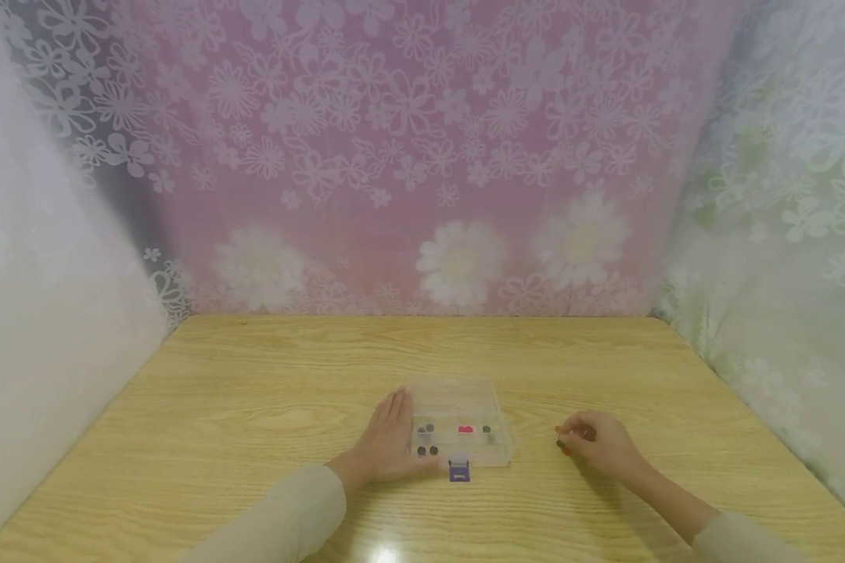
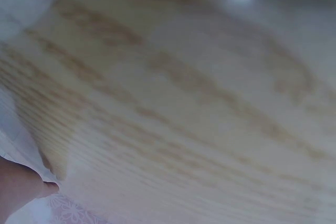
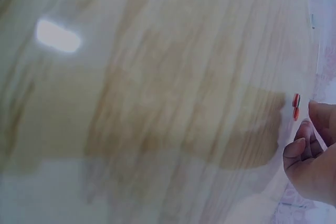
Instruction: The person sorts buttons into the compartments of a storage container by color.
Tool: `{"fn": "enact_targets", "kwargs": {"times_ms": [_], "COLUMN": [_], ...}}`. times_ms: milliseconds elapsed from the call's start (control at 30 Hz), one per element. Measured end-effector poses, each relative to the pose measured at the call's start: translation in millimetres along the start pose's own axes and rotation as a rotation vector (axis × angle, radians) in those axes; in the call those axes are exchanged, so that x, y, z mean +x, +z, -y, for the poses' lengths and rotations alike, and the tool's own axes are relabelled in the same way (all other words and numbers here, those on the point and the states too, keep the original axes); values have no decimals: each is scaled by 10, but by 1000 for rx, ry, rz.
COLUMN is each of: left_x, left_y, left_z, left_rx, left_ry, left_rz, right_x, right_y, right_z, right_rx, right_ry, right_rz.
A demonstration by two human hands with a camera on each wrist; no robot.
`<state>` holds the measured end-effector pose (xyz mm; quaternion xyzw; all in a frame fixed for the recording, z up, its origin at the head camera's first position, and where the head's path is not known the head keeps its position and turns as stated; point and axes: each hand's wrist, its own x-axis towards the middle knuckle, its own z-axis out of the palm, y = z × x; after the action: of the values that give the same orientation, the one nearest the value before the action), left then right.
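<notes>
A clear compartment box [image 1: 505, 450] lies with its lid raised at the back; inside are dark round pieces [image 1: 428, 450], a pink piece [image 1: 465, 429] and a green piece [image 1: 487, 429]. My left hand [image 1: 387, 444] rests along the box's left side, fingers straight, thumb stretched along the front edge. In the left wrist view only part of the hand [image 2: 21, 187] shows. My right hand [image 1: 602, 444], right of the box, has bent fingers beside small orange and dark pieces [image 1: 559, 443]. The right wrist view shows red pieces [image 3: 296, 107] just off the fingertips of that hand [image 3: 315, 156].
A purple tag [image 1: 459, 471] marked with a light figure is at the box's front edge. The wood-grain table [image 1: 289, 352] extends around both hands. Flowered curtains [image 1: 429, 156] hang behind the table and on both sides.
</notes>
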<state>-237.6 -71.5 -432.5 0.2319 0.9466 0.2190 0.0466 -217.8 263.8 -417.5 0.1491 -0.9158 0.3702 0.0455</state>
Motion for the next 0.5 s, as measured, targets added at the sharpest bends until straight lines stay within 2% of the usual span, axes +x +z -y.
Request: {"fn": "enact_targets", "kwargs": {"times_ms": [167, 300, 500], "left_x": [-11, -15, -13], "left_y": [-10, -9, -13], "left_z": [-10, -19, -19], "left_rx": [-10, -9, -5], "left_ry": [3, 0, -2], "left_rz": [1, 2, 7], "right_x": [-12, -3, 8], "right_y": [22, 39, 51], "right_z": [13, 14, 27], "right_rx": [-57, -61, -79], "right_ry": [25, 63, 75], "right_rz": [-9, -17, -20]}}
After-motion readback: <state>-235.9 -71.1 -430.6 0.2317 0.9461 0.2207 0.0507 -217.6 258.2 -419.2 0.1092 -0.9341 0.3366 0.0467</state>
